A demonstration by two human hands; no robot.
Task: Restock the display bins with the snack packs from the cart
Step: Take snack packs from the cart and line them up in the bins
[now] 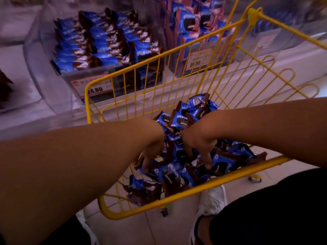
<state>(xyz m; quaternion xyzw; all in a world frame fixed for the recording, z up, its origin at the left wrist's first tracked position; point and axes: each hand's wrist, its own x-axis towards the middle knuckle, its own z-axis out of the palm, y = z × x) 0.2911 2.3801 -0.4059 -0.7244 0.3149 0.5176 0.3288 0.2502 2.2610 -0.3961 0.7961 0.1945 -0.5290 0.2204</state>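
Observation:
A yellow wire cart (pixel 194 190) stands in front of me, holding a heap of blue and brown snack packs (pixel 224 163). Both my hands reach down into the heap. My left hand (pixel 150 156) has its fingers pointing down among the packs at the cart's left side. My right hand (pixel 198 145) has fingers and thumb spread down onto packs in the middle. Whether either hand has closed on a pack is hidden by the packs and the hands' backs. Behind the cart, a clear display bin (pixel 44 50) holds rows of the same blue and brown packs (pixel 99 43).
A second clear bin (pixel 178 69) to the right holds upright blue and pink packs (pixel 187 22). Price labels reading 24.80 (pixel 95 89) sit on the bin fronts. White shelving (pixel 265 71) runs behind the cart. My white shoe (pixel 212 200) stands on the tiled floor below.

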